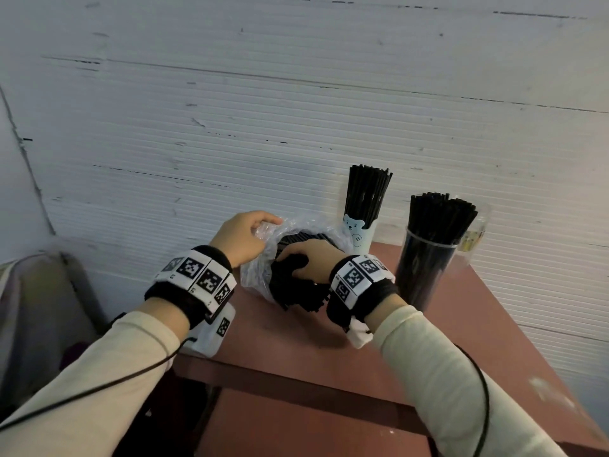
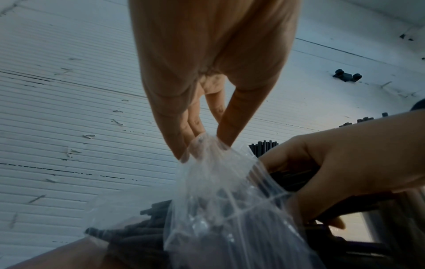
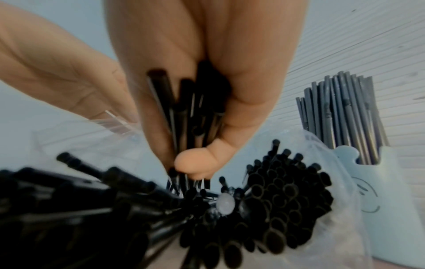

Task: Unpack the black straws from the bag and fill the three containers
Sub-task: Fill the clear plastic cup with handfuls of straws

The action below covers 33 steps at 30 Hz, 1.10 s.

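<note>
A clear plastic bag [image 1: 257, 275] of black straws [image 1: 296, 291] lies on the red-brown table [image 1: 296, 351]. My left hand [image 1: 244, 232] pinches the bag's upper edge [image 2: 202, 143] between thumb and fingers and holds it up. My right hand [image 1: 306, 262] reaches into the bag's mouth and grips a bunch of straws [image 3: 190, 102]. More loose straws [image 3: 276, 196] fill the bag below. A pale blue bear cup [image 1: 357, 234] holds upright straws behind the bag. To its right a clear tall container [image 1: 425, 268] is packed with straws. A third clear container [image 1: 474, 235] shows partly behind it.
A white corrugated wall [image 1: 296, 110] stands close behind the table. A white device with a marker [image 1: 214, 328] sits at the table's left edge under my left wrist. A grey bag or seat [image 1: 39, 308] lies off the table at left.
</note>
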### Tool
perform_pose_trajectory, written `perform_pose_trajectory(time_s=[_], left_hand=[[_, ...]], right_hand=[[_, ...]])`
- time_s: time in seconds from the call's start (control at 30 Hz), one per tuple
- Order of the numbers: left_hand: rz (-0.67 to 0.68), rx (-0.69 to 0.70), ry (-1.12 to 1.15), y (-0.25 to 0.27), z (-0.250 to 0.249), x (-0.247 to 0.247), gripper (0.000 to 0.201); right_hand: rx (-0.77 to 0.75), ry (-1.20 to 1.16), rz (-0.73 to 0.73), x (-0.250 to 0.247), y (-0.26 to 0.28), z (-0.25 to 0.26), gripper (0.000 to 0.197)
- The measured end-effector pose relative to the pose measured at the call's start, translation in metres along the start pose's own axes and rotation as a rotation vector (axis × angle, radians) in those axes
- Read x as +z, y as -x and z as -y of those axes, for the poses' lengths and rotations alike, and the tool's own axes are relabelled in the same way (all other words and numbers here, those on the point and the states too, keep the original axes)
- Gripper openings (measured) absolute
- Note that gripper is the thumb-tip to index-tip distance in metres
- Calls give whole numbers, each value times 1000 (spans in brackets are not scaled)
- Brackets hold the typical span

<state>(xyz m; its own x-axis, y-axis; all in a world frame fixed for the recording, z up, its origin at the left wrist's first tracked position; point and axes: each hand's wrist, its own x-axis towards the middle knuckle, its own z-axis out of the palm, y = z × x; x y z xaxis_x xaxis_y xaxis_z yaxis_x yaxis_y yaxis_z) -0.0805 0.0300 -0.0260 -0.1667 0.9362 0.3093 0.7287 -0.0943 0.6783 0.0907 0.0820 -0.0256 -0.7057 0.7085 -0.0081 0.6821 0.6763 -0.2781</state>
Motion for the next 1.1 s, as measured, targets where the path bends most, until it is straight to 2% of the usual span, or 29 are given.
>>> perform_pose_trajectory(time_s=[0.23,0.43,0.53,0.63,0.73,0.8,0.83,0.9,1.03,1.1], left_hand=[[26,-26,13,0,-1,1,57],[89,-14,-29,4,-3,3,57],[33,7,-107,6,-7,9,58],[-11,115,-156,11,-21,21,67],[102,224,-219,12,-40,38,78],[220,229,-294,7,-48,51,84],[267,228,-333,5,-52,56,82],[302,252,-391,2,-60,64,66],[309,330,-435,3,-74,73,30],[292,325,-391,2,-77,74,14]], right_hand=[[43,-184,-122,-4,8,-14,36],[66,-305,-84,-20,25,-24,35],[72,-316,-51,-33,37,-32,36],[67,-330,-26,-44,50,-37,36],[42,-307,1,-50,61,-39,37],[28,-302,15,-49,65,-40,38],[23,-309,22,-48,68,-40,38],[0,-309,31,-47,73,-39,38],[-29,-294,-13,-50,87,-41,38],[-43,-296,-54,-54,96,-42,41]])
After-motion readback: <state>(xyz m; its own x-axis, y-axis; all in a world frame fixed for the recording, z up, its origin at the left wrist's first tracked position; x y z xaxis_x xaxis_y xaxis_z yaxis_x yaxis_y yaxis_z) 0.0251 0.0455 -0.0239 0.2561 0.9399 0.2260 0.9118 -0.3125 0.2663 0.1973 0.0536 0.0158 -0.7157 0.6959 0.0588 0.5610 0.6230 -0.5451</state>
